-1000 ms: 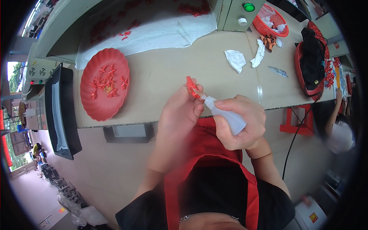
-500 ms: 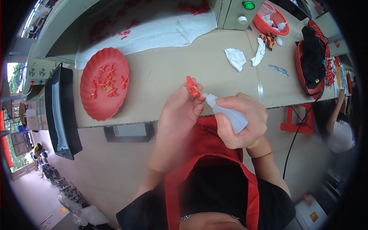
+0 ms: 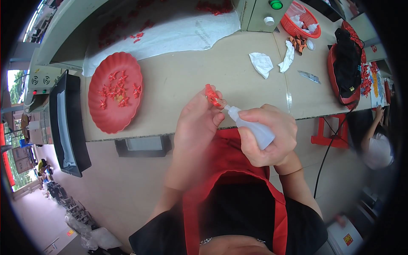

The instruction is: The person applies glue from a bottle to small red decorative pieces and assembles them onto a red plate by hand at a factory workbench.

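Observation:
Between the fingertips of my left hand (image 3: pixel 197 117) is a small red plastic figurine (image 3: pixel 212 96), held over the front edge of the table. My right hand (image 3: pixel 272 134) is wrapped round a white squeeze bottle (image 3: pixel 257 129). The bottle's thin nozzle points at the lower end of the figurine; whether it touches, I cannot tell. To the left, a red scalloped oval tray (image 3: pixel 100 85) carries several small red pieces (image 3: pixel 118 91).
Behind, a white cloth (image 3: pixel 178 42) with red pieces lies under a grey machine housing (image 3: pixel 259 17). Crumpled tissue (image 3: pixel 260 64), a craft knife (image 3: pixel 309 77), a red basket (image 3: pixel 312 19) and a black bag (image 3: pixel 346 63) sit to the right. A co-worker's arm (image 3: pixel 372 125) shows at far right.
My left fingers have shifted slightly around the figurine, which has turned a little. The bottle stays almost in place at its lower end.

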The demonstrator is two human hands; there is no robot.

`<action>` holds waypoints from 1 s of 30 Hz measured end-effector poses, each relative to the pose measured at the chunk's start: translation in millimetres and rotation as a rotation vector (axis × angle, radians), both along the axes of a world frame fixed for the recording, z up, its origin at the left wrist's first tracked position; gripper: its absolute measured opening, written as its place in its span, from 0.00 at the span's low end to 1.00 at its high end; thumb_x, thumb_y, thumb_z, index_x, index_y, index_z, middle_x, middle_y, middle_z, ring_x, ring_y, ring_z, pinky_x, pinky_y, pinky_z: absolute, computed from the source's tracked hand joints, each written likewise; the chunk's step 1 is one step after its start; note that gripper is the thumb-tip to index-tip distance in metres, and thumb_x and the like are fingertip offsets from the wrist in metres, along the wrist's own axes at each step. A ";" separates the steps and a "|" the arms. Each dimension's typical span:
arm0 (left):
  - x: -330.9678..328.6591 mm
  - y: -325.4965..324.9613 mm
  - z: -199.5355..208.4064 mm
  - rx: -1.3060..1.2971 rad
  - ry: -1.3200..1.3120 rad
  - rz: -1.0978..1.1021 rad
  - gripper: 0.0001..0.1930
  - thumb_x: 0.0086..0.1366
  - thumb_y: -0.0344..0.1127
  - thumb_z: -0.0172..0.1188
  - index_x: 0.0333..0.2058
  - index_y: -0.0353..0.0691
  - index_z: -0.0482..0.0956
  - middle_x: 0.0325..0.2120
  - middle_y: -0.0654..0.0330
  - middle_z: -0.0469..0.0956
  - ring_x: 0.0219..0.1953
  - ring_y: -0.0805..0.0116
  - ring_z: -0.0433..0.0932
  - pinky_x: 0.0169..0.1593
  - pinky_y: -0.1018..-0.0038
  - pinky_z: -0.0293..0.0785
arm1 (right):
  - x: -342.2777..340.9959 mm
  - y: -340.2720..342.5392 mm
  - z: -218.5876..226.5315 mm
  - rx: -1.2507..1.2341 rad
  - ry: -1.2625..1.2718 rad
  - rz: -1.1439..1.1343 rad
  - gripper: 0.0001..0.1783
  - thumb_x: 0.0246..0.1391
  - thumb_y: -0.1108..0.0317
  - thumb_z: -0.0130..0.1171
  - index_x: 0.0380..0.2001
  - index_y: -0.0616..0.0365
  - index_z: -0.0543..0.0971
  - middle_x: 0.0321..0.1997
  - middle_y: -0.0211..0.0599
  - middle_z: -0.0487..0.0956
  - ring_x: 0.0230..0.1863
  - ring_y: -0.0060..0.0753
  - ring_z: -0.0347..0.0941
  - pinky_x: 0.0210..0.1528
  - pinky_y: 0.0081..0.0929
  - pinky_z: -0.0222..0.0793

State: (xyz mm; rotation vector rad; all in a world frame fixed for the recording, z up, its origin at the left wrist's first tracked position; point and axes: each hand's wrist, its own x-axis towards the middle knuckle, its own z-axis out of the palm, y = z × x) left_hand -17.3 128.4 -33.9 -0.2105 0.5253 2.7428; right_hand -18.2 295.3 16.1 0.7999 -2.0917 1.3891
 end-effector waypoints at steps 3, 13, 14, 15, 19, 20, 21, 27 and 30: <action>0.3 0.3 1.5 -0.058 0.010 0.022 0.13 0.66 0.34 0.49 0.47 0.35 0.68 0.42 0.54 0.68 0.44 0.62 0.70 0.43 0.74 0.77 | -0.3 0.4 0.0 0.002 -0.011 -0.004 0.14 0.33 0.81 0.56 0.31 0.68 0.74 0.23 0.41 0.77 0.15 0.30 0.68 0.17 0.21 0.63; -19.3 -5.5 -18.2 -0.630 0.023 0.082 0.14 0.64 0.36 0.53 0.44 0.33 0.72 0.36 0.61 0.76 0.38 0.74 0.74 0.38 0.79 0.72 | 1.1 11.3 -9.3 -0.145 -0.213 -0.141 0.17 0.41 0.79 0.60 0.39 0.68 0.76 0.29 0.39 0.79 0.24 0.24 0.75 0.25 0.21 0.71; -27.1 -9.6 -29.0 -0.909 0.040 0.174 0.13 0.63 0.35 0.54 0.42 0.32 0.73 0.36 0.60 0.77 0.38 0.74 0.74 0.38 0.79 0.71 | 2.6 14.8 -11.9 -0.134 -0.207 -0.158 0.17 0.41 0.79 0.60 0.39 0.68 0.76 0.29 0.39 0.79 0.24 0.24 0.75 0.25 0.21 0.71; -35.8 -14.7 -38.0 -0.899 0.051 0.157 0.13 0.63 0.35 0.54 0.42 0.32 0.73 0.36 0.60 0.77 0.38 0.74 0.74 0.38 0.79 0.71 | 4.8 18.7 -17.3 -0.342 -0.545 -0.138 0.17 0.44 0.78 0.58 0.41 0.68 0.75 0.30 0.39 0.79 0.27 0.23 0.75 0.27 0.20 0.71; -51.7 -11.2 -45.7 -1.825 0.348 0.388 0.09 0.58 0.32 0.59 0.36 0.36 0.77 0.32 0.59 0.75 0.35 0.65 0.74 0.37 0.73 0.71 | 7.5 44.6 -63.5 -0.646 -0.969 -0.119 0.18 0.52 0.70 0.56 0.45 0.67 0.72 0.34 0.41 0.79 0.31 0.28 0.77 0.30 0.20 0.72; -53.8 -4.9 -42.4 -2.204 0.566 0.645 0.07 0.56 0.30 0.60 0.34 0.38 0.78 0.31 0.58 0.74 0.34 0.62 0.74 0.37 0.71 0.70 | 8.0 52.8 -71.3 -0.700 -0.990 -0.125 0.18 0.52 0.70 0.56 0.46 0.68 0.71 0.34 0.42 0.79 0.32 0.30 0.78 0.30 0.20 0.72; -56.2 4.9 -38.1 -2.194 0.578 0.637 0.07 0.56 0.30 0.60 0.34 0.38 0.78 0.31 0.58 0.74 0.34 0.62 0.74 0.37 0.71 0.70 | 9.6 60.7 -75.7 -0.702 -0.986 -0.140 0.18 0.52 0.70 0.56 0.46 0.68 0.71 0.34 0.42 0.79 0.32 0.30 0.78 0.30 0.20 0.72; -79.5 107.6 -24.4 -1.697 1.004 0.307 0.07 0.54 0.26 0.59 0.33 0.38 0.80 0.29 0.55 0.73 0.28 0.59 0.75 0.32 0.70 0.71 | 9.0 89.5 -76.9 -0.807 -0.955 -0.267 0.18 0.51 0.76 0.54 0.46 0.65 0.66 0.36 0.43 0.79 0.34 0.29 0.78 0.32 0.21 0.72; -112.5 159.3 -36.7 -1.691 1.052 0.233 0.08 0.52 0.28 0.60 0.33 0.38 0.80 0.30 0.53 0.73 0.31 0.55 0.74 0.36 0.67 0.72 | 5.8 102.0 -77.7 -0.797 -0.823 -0.343 0.21 0.51 0.77 0.54 0.49 0.65 0.64 0.36 0.44 0.79 0.34 0.29 0.78 0.32 0.20 0.73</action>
